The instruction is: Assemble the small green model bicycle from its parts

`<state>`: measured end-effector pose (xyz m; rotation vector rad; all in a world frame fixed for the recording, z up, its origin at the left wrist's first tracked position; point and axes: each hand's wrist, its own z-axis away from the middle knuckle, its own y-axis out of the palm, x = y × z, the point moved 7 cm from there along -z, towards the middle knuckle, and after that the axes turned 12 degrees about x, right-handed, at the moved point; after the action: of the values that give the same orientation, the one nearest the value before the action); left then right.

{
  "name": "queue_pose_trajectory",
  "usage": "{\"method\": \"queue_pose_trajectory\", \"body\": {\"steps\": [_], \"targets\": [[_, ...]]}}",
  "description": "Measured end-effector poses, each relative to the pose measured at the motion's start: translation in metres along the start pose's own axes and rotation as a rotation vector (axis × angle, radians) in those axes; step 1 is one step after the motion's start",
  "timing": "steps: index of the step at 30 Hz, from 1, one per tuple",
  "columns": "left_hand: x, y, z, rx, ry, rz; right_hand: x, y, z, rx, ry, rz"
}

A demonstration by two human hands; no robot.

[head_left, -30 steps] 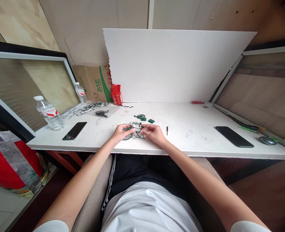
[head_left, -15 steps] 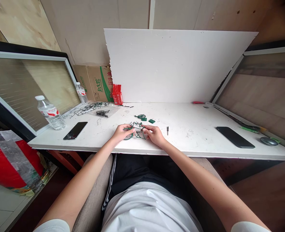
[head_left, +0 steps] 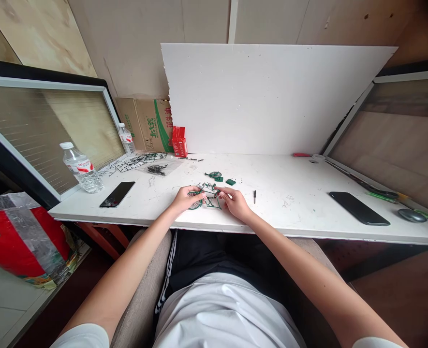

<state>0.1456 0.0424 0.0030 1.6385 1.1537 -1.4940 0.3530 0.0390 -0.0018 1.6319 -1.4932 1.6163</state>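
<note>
Between my hands, near the front edge of the white table, is a green model bicycle with a spoked wheel at its left end. My left hand pinches it above the wheel, the thumb stretched along the frame. My right hand is closed with thumb and finger on the frame's right end; any small part between those fingertips is too small to make out. Just behind lie a green wheel assembly and a flat green piece. A small black screwdriver-like stick lies right of my right hand.
At left stand two water bottles, with a phone, black part frames and a bag of dark parts nearby. A red box stands behind. At right are a black phone and a mouse.
The view has shifted slightly, so everything sits a little further right. Both hands keep their hold on the bicycle; the right fingers have moved only slightly.
</note>
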Motion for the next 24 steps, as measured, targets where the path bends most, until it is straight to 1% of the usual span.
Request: {"method": "queue_pose_trajectory", "body": {"steps": [5, 11, 15, 21, 24], "targets": [[0.000, 0.000, 0.000, 0.009, 0.010, -0.017, 0.001, -0.001, 0.000, -0.012, 0.008, -0.011], [0.000, 0.001, 0.000, 0.012, 0.002, -0.003, 0.005, 0.000, 0.002, -0.009, 0.011, 0.040], [0.001, -0.001, 0.000, -0.001, 0.008, -0.015, 0.013, 0.003, 0.004, -0.013, -0.031, 0.132], [0.000, 0.000, -0.001, 0.017, 0.023, -0.012, 0.024, 0.005, 0.007, -0.013, -0.080, 0.269], [-0.001, 0.000, -0.001, 0.006, 0.007, -0.004, 0.027, 0.007, 0.007, -0.022, -0.104, 0.358]]}}
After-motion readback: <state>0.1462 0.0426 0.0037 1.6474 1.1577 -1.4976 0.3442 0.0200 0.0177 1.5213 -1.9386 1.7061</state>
